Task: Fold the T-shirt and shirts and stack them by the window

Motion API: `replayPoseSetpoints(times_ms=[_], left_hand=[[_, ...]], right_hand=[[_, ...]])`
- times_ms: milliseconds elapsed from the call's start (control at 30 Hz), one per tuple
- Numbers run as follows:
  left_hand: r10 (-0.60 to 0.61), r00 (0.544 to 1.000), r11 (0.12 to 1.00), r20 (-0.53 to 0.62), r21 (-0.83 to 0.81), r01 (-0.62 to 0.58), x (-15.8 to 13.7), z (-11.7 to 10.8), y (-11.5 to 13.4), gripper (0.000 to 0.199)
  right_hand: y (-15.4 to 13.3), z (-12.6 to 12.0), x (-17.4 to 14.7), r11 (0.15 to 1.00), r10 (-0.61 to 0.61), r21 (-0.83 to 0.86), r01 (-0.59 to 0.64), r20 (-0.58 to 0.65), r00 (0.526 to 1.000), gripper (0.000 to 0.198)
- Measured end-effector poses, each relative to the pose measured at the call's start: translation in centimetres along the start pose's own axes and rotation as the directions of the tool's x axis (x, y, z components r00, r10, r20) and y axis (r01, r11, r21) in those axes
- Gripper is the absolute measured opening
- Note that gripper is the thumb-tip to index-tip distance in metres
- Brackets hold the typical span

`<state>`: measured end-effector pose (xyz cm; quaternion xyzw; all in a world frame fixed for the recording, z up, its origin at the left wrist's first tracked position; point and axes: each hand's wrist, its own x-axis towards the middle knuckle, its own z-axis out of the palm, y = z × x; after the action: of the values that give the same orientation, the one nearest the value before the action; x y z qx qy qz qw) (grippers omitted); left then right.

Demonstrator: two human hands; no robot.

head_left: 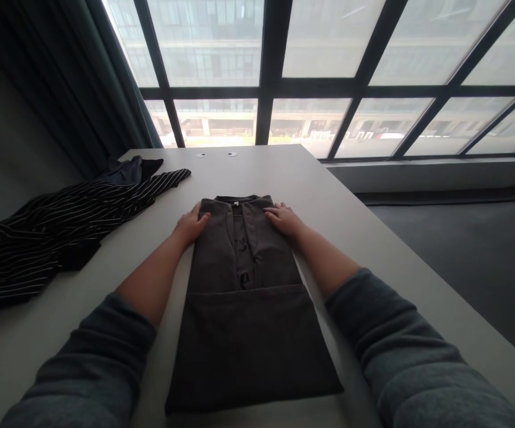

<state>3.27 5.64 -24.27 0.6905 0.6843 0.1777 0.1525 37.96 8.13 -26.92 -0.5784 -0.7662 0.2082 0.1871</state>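
1. The left hand (190, 224) is lying flat, fingers spread, pressing on the far left corner of the dark grey garment (246, 309); it is gripping nothing.
2. The right hand (285, 219) is resting open on the far right corner, palm down, likewise grasping nothing.
3. The garment is lying partly folded on the white table (373, 238), side panels turned inward, lower part doubled up toward the collar.
4. A striped garment (56, 232) is sprawling on the table's left side, well apart, with a dark cloth (128, 169) beside it.
5. Large windows (328, 71) are standing beyond the table.
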Motion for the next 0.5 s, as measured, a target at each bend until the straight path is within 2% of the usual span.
replayPoseSetpoints(times_ms=[100, 167, 233, 300, 367, 433, 500], left_hand=[[-0.029, 0.998, 0.992, -0.064, -0.127, 0.021, 3.1, 0.5, 1.2, 0.084], [-0.045, 0.992, 0.991, -0.122, -0.134, 0.028, 4.7, 0.7, 1.6, 0.087], [-0.106, 0.984, 0.99, -0.145, -0.109, 0.091, 6.2, 0.7, 1.6, 0.088], [-0.201, 0.974, 0.978, -0.103, -0.072, 0.194, 7.7, 0.5, 1.3, 0.08], [-0.254, 0.966, 0.966, -0.038, -0.051, 0.252, 8.8, 0.4, 0.9, 0.062], [-0.245, 0.969, 0.967, -0.001, -0.07, 0.244, 9.4, 0.5, 0.7, 0.046], [-0.213, 0.977, 0.972, -0.012, -0.107, 0.211, 9.5, 0.7, 0.7, 0.041]], right_hand=[[0.6, 0.1, 2.9, 0.987, -0.032, 0.158, 0.042, -0.064, 0.997, 0.043], [1.0, 0.2, 4.2, 0.952, -0.022, 0.299, 0.06, -0.128, 0.991, 0.038], [1.2, 0.3, 5.2, 0.889, 0.023, 0.453, 0.062, -0.179, 0.984, 0.035], [1.3, 0.4, 6.0, 0.793, 0.072, 0.607, 0.062, -0.195, 0.978, 0.037], [1.1, 0.4, 6.6, 0.659, 0.109, 0.751, 0.035, -0.142, 0.984, 0.049], [0.9, 0.4, 7.1, 0.519, 0.129, 0.854, -0.04, -0.032, 0.991, 0.065], [0.6, 0.4, 7.5, 0.439, 0.16, 0.89, -0.12, 0.054, 0.986, 0.071]])
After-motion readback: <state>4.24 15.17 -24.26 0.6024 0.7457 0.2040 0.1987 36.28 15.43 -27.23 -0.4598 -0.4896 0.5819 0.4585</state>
